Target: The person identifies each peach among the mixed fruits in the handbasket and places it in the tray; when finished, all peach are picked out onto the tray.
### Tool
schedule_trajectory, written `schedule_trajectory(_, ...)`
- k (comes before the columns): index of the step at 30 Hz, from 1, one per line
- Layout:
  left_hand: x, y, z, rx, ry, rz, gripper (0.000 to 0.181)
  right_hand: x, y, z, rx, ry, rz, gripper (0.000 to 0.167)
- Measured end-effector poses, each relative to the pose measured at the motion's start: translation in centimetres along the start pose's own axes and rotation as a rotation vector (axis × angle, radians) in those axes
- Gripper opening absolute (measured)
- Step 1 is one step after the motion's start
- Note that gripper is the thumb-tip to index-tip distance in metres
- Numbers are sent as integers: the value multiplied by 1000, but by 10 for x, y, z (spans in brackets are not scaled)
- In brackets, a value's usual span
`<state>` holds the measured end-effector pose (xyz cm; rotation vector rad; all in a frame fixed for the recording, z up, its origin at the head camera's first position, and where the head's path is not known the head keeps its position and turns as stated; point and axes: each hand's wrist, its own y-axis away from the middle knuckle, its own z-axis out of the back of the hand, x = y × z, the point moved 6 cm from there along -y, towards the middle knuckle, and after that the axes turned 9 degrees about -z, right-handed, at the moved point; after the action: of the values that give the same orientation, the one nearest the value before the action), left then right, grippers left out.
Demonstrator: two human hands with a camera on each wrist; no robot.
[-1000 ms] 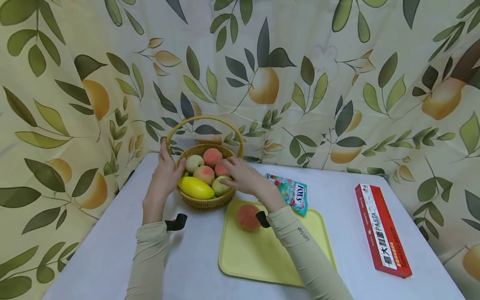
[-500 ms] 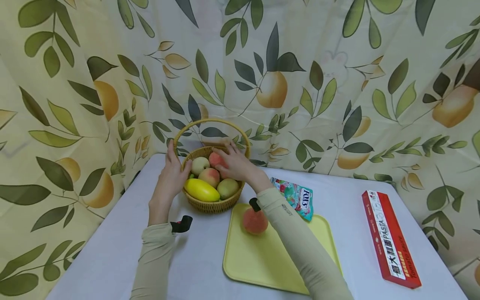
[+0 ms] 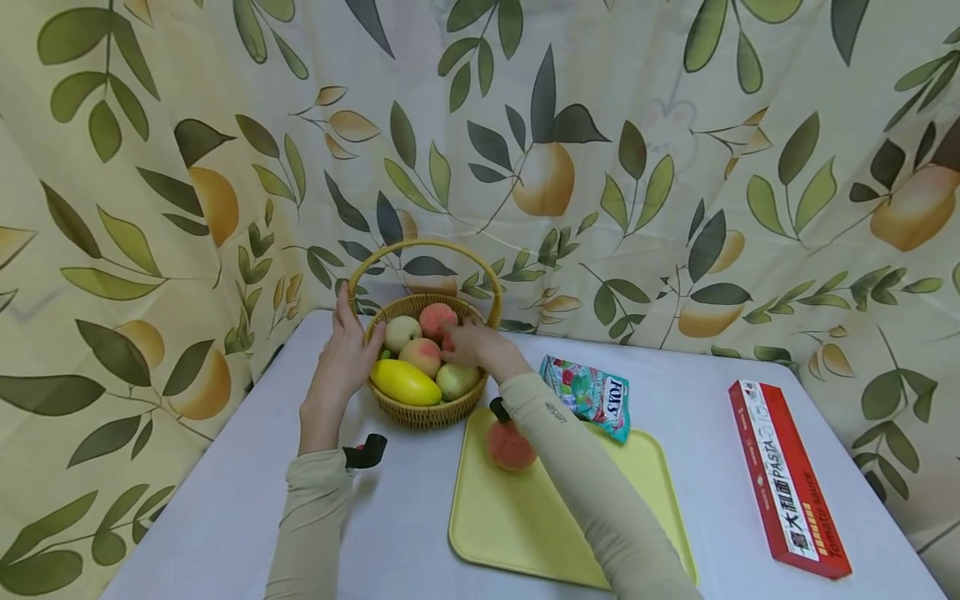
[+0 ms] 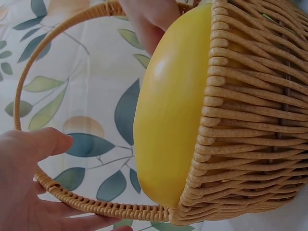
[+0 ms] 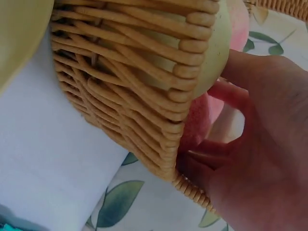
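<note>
A wicker basket (image 3: 420,415) with a hoop handle holds several fruits. Among them are a yellow oblong fruit (image 3: 406,382), a pale green round fruit (image 3: 457,381) and a red peach (image 3: 437,320). My left hand (image 3: 345,354) rests at the left side of the handle; in the left wrist view its thumb is spread apart and its fingers are straight along the handle. My right hand (image 3: 483,345) reaches inside the basket's right rim. In the right wrist view its fingers curl round another red peach (image 5: 196,122), partly hidden by the rim, with the thumb near the pale green fruit.
A yellow tray (image 3: 517,537) lies in front of the basket with a single peach (image 3: 510,447) on it, partly behind the right sleeve. A teal candy bag (image 3: 588,396) lies behind the tray. A red pasta box (image 3: 787,479) lies at the right.
My right hand first moved back over the rear peaches, then came down and forward into the basket's right side, its fingers now curled round a peach. My left hand stays at the handle.
</note>
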<state>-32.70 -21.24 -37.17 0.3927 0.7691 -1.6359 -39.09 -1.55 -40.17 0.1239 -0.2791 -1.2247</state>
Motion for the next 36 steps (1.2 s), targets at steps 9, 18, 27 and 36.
schedule_trajectory(9, -1, 0, 1, -6, -10, -19, 90, 0, -7, 7, 63, -27, -63, 48)
schedule_trajectory(18, -3, -1, -1, -26, 6, -38, 89, -2, -6, 16, -3, -13, -84, 55)
schedule_trajectory(27, -3, 1, -7, 13, 1, -9, 90, -8, -5, 8, 19, -43, -98, 64)
schedule_trajectory(36, -2, 2, 0, 20, -5, 6, 90, 5, 10, 27, -159, -86, 61, 69)
